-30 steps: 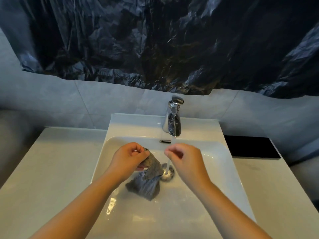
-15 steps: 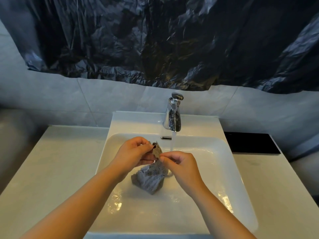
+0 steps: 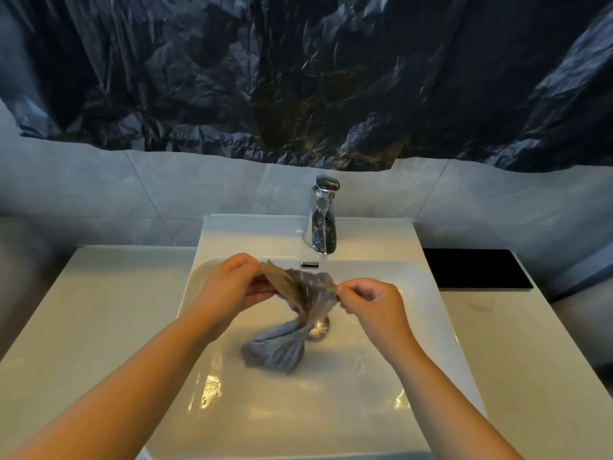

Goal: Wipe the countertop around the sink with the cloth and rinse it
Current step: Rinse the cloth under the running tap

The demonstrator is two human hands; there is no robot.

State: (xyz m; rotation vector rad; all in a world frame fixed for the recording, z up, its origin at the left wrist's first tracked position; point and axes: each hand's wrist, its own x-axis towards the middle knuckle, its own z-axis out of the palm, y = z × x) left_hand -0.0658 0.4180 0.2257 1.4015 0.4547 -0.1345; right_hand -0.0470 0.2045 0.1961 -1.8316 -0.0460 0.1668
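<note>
A wet grey cloth [image 3: 300, 303] is stretched over the white sink basin [image 3: 428, 313], under the water running from the chrome faucet [image 3: 321, 224]. My left hand [image 3: 229, 287] pinches the cloth's left top edge. My right hand [image 3: 371, 302] pinches its right top corner. The cloth's lower part hangs twisted and bunched, and its end lies on the basin floor beside the drain [image 3: 320, 327], which it partly hides.
The pale countertop [image 3: 83, 320] runs on both sides of the sink. A flat black rectangular object [image 3: 477, 268] lies at the back right. Black plastic sheeting [image 3: 298, 78] hangs on the tiled wall behind the faucet.
My right hand came to the cloth and took hold of its edge. Both hands then drew apart, spreading the upper cloth under the water stream.
</note>
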